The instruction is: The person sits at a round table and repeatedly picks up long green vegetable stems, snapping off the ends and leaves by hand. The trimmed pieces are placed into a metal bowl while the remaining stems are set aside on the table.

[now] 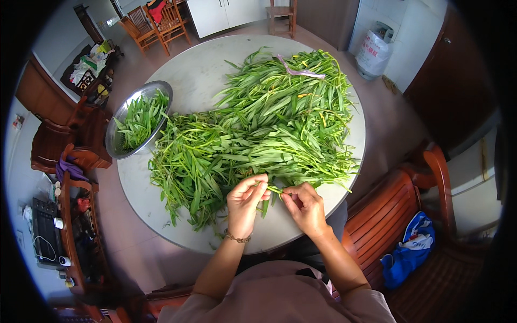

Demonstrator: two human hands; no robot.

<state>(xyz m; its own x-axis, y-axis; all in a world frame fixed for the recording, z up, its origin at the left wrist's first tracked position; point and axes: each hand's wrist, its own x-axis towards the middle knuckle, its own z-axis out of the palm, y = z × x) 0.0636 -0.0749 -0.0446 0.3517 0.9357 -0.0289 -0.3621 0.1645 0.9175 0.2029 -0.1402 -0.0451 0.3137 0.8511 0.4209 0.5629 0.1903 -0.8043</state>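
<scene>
Between my two hands is a green leafy stem [274,189], which looks like water spinach. My left hand [247,200] pinches one end of it between thumb and fingers, and my right hand [303,206] grips the other end. Both hands are over the near edge of a large heap of leafy greens [258,149], long narrow leaves on pale stems. A pinkish strip [301,72] lies on top of the heap's far part. To the left, a metal colander [117,150] leans tilted at the table's edge with some loose leaves [143,117] in it.
The round pale table [181,64] carries the heap and colander. A wooden bench [379,206] with a blue cloth bag or garment [410,250] is at right. Wooden chairs [161,24], a wrapped gas cylinder [373,50] and a wooden shelf unit [83,234] stand around.
</scene>
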